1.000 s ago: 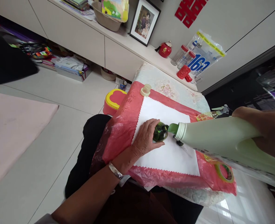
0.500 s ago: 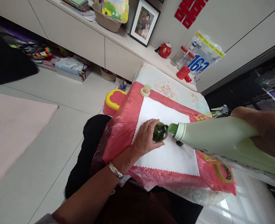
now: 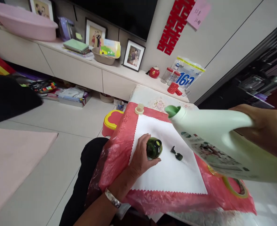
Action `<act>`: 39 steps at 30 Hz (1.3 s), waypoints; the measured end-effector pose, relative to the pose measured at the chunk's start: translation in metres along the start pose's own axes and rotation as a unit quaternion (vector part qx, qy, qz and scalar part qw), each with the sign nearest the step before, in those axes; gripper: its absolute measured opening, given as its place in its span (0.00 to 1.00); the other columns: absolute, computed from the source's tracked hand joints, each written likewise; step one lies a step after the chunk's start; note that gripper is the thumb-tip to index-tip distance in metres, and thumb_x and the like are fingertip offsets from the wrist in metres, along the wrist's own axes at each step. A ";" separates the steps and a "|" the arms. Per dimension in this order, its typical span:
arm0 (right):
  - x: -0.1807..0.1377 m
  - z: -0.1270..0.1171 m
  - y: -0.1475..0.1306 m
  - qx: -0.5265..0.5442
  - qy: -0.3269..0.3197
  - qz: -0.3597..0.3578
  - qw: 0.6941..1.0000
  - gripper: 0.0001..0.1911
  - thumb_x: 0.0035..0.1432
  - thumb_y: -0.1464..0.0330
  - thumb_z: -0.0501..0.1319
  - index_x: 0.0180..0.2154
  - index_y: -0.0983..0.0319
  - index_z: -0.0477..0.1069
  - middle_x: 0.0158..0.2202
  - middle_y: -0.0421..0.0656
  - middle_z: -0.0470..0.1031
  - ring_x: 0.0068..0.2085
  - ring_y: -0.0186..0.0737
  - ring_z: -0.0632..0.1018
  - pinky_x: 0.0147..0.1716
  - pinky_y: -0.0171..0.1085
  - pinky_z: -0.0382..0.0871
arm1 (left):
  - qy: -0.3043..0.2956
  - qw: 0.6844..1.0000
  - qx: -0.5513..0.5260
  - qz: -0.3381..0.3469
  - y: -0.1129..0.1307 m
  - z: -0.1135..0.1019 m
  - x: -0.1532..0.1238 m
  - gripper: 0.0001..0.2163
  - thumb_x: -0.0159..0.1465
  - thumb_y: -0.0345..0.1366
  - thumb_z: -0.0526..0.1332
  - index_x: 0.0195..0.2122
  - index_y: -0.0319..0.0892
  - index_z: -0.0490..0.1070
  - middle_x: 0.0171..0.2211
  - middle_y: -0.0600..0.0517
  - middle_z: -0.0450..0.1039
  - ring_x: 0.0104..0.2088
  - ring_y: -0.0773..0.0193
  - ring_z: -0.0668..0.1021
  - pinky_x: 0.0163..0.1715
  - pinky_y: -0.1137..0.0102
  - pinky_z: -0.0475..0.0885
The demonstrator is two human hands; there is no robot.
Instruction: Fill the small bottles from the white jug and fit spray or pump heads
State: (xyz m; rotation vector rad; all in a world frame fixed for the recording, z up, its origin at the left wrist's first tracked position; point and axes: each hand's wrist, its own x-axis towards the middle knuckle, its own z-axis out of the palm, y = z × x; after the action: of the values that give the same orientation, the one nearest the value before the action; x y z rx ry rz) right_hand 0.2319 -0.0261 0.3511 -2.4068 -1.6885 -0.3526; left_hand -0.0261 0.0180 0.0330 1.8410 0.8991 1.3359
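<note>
My left hand (image 3: 142,155) is wrapped round a small dark green bottle (image 3: 154,148) whose open neck faces up toward me. The bottle rests on a white cloth with zigzag edges (image 3: 169,175). By its handle, my right hand (image 3: 260,125) grips a big pale green jug (image 3: 213,128), held in the air over the right side of the table. The jug's uncapped green spout points left and lies apart from the bottle's neck. Between bottle and jug lies a black pump head (image 3: 176,153) on the cloth. A pale cap (image 3: 139,109) stands at the cloth's far left corner.
Red plastic sheeting (image 3: 115,166) covers the table under the cloth. A roll of tape (image 3: 236,187) lies near the right edge. Beyond the table are a red and yellow stool (image 3: 112,121) and a long cabinet (image 3: 119,80) with frames, jars and a basin on top.
The jug's spout has lifted and drawn away from the bottle's neck, and the jug is less steeply tilted. My left hand still holds the bottle. The view has tipped upward.
</note>
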 end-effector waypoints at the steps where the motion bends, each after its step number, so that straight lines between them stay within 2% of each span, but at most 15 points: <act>1: 0.003 0.000 -0.009 0.002 0.005 -0.024 1.000 0.24 0.37 0.43 0.68 0.35 0.48 0.77 0.24 0.40 0.75 0.21 0.34 0.70 0.24 0.41 0.54 | -0.002 1.000 -0.003 -0.004 0.000 -0.001 0.000 0.47 0.48 0.36 0.76 0.65 0.44 0.50 0.62 0.36 0.60 0.64 0.39 0.67 0.62 0.42 0.66; 3: 0.009 0.002 -0.022 0.045 0.055 -0.072 0.995 0.27 0.44 0.38 0.59 0.30 0.53 0.75 0.22 0.41 0.73 0.23 0.33 0.70 0.25 0.40 0.57 | -0.013 0.999 -0.014 -0.029 -0.001 -0.002 -0.001 0.45 0.49 0.35 0.75 0.64 0.44 0.51 0.62 0.36 0.61 0.63 0.40 0.69 0.62 0.43 0.67; 6: 0.019 0.022 -0.023 0.171 0.141 -0.071 0.973 0.17 0.48 0.51 0.61 0.25 0.58 0.71 0.22 0.39 0.70 0.23 0.30 0.66 0.26 0.37 0.58 | -0.031 0.996 -0.035 -0.072 -0.002 -0.004 -0.001 0.43 0.49 0.35 0.74 0.63 0.44 0.53 0.60 0.38 0.65 0.61 0.42 0.72 0.61 0.44 0.68; 8: 0.025 0.048 -0.015 0.251 0.179 -0.032 0.951 0.08 0.46 0.61 0.62 0.26 0.59 0.71 0.23 0.38 0.69 0.25 0.30 0.66 0.29 0.37 0.60 | -0.031 0.995 -0.038 -0.082 -0.002 -0.005 0.001 0.43 0.48 0.36 0.74 0.62 0.42 0.55 0.58 0.39 0.66 0.60 0.42 0.72 0.61 0.44 0.68; 11: 0.032 0.102 0.001 0.316 0.216 0.024 0.924 0.06 0.46 0.64 0.60 0.28 0.60 0.70 0.23 0.38 0.69 0.25 0.31 0.66 0.29 0.36 0.61 | -0.022 0.996 -0.029 -0.085 -0.002 -0.005 0.003 0.41 0.47 0.36 0.73 0.61 0.41 0.57 0.57 0.39 0.68 0.58 0.43 0.74 0.60 0.44 0.69; 17: 0.034 0.210 0.014 0.404 0.224 0.118 0.879 0.09 0.53 0.63 0.63 0.32 0.63 0.70 0.27 0.37 0.69 0.28 0.33 0.69 0.29 0.35 0.65 | -0.011 0.995 0.003 -0.101 -0.001 -0.007 0.004 0.38 0.46 0.36 0.71 0.59 0.42 0.59 0.55 0.41 0.70 0.57 0.46 0.75 0.59 0.47 0.71; 20: 0.032 0.245 0.013 0.423 0.204 0.146 0.871 0.14 0.63 0.59 0.63 0.37 0.65 0.70 0.32 0.38 0.70 0.31 0.31 0.71 0.33 0.34 0.70 | -0.019 0.994 0.017 -0.104 -0.003 -0.009 0.003 0.38 0.48 0.38 0.71 0.60 0.42 0.59 0.56 0.41 0.70 0.57 0.46 0.76 0.58 0.48 0.72; 23: 0.032 0.265 0.013 0.439 0.177 0.152 0.867 0.17 0.66 0.57 0.61 0.45 0.65 0.71 0.38 0.42 0.73 0.36 0.33 0.75 0.36 0.37 0.74 | -0.006 0.994 0.033 -0.107 -0.007 -0.010 0.003 0.37 0.50 0.40 0.71 0.60 0.43 0.60 0.57 0.41 0.70 0.58 0.45 0.75 0.59 0.46 0.71; 28: 0.022 0.266 0.017 0.457 0.145 0.143 0.866 0.18 0.65 0.58 0.62 0.48 0.65 0.71 0.43 0.44 0.74 0.42 0.37 0.76 0.44 0.42 0.75 | -0.013 0.991 0.049 -0.123 -0.009 -0.011 0.003 0.38 0.52 0.42 0.71 0.62 0.44 0.58 0.59 0.40 0.68 0.60 0.44 0.73 0.61 0.43 0.68; 32: -0.006 0.247 0.017 0.476 0.165 0.150 0.851 0.29 0.51 0.56 0.69 0.52 0.61 0.71 0.49 0.48 0.73 0.52 0.50 0.73 0.54 0.55 0.68 | -0.008 0.990 0.055 -0.131 -0.006 -0.011 0.004 0.38 0.52 0.45 0.70 0.61 0.44 0.58 0.60 0.39 0.68 0.60 0.43 0.73 0.61 0.42 0.67; 34: -0.030 0.227 0.007 0.488 0.205 0.166 0.832 0.35 0.48 0.55 0.69 0.57 0.61 0.69 0.57 0.52 0.68 0.61 0.58 0.65 0.59 0.60 0.61 | -0.004 0.990 0.054 -0.132 -0.004 -0.010 0.004 0.37 0.52 0.45 0.70 0.61 0.44 0.58 0.59 0.39 0.68 0.60 0.43 0.73 0.61 0.42 0.68; 35: -0.046 0.213 -0.001 0.501 0.220 0.164 0.821 0.34 0.51 0.54 0.66 0.58 0.60 0.68 0.59 0.53 0.67 0.61 0.57 0.65 0.60 0.60 0.61 | -0.003 0.990 0.055 -0.130 -0.004 -0.010 0.004 0.37 0.52 0.45 0.70 0.61 0.43 0.58 0.59 0.39 0.68 0.60 0.43 0.73 0.61 0.42 0.68; 36: -0.063 0.196 -0.012 0.520 0.224 0.150 0.810 0.32 0.55 0.54 0.64 0.59 0.58 0.68 0.58 0.51 0.68 0.58 0.54 0.69 0.58 0.57 0.64 | -0.004 0.990 0.057 -0.127 -0.003 -0.010 0.004 0.37 0.52 0.45 0.70 0.61 0.43 0.58 0.59 0.38 0.68 0.60 0.42 0.73 0.61 0.42 0.68; 38: -0.101 0.155 -0.038 0.586 0.179 0.070 0.787 0.20 0.59 0.54 0.62 0.52 0.50 0.74 0.46 0.44 0.75 0.46 0.45 0.77 0.45 0.46 0.74 | -0.005 0.991 0.062 -0.121 -0.002 -0.010 0.004 0.37 0.52 0.44 0.70 0.61 0.43 0.58 0.59 0.40 0.69 0.60 0.41 0.73 0.60 0.42 0.68; 39: -0.121 0.135 -0.051 0.664 0.125 -0.019 0.737 0.14 0.60 0.55 0.63 0.47 0.48 0.77 0.41 0.42 0.76 0.42 0.43 0.77 0.41 0.44 0.74 | -0.005 0.991 0.063 -0.121 -0.002 -0.010 0.003 0.37 0.53 0.44 0.70 0.61 0.45 0.57 0.59 0.41 0.69 0.60 0.41 0.73 0.60 0.42 0.69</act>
State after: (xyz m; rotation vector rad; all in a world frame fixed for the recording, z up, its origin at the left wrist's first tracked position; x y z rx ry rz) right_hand 0.1563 -0.0797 0.1869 -1.1513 -1.1289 0.4195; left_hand -0.0352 0.0231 0.0356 1.7636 1.1842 1.1421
